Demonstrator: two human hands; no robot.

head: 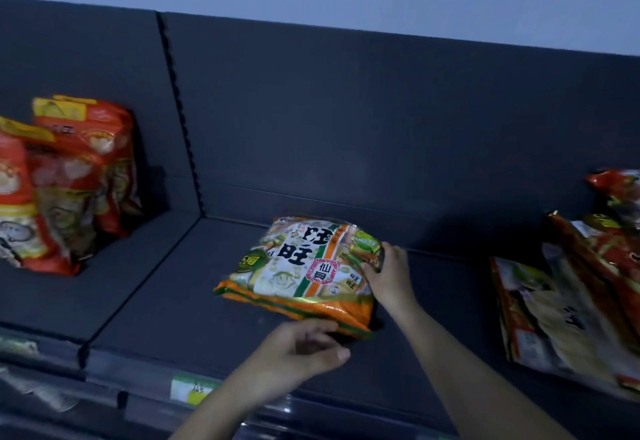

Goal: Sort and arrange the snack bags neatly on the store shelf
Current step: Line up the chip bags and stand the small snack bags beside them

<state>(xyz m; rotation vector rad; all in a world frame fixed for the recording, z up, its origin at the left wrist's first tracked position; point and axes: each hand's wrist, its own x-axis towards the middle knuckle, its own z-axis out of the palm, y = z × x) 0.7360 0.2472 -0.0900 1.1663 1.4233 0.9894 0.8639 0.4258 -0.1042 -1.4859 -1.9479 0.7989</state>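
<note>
On the dark shelf (166, 294), the slumped heap of red bags (571, 301) at the right lies near your right forearm, and a careless swing could drag it off the front lip, while the leaning red bags (76, 179) standing at the far left could topple if shoved. The orange-and-green snack bag (301, 266) lies flat mid-shelf, and its slick film may buckle or slip if lifted by one corner. Your right hand (391, 273) clasps its far right corner, thumb on top; your left hand (298, 349) curls at its near edge, and I cannot tell whether it grips.
</note>
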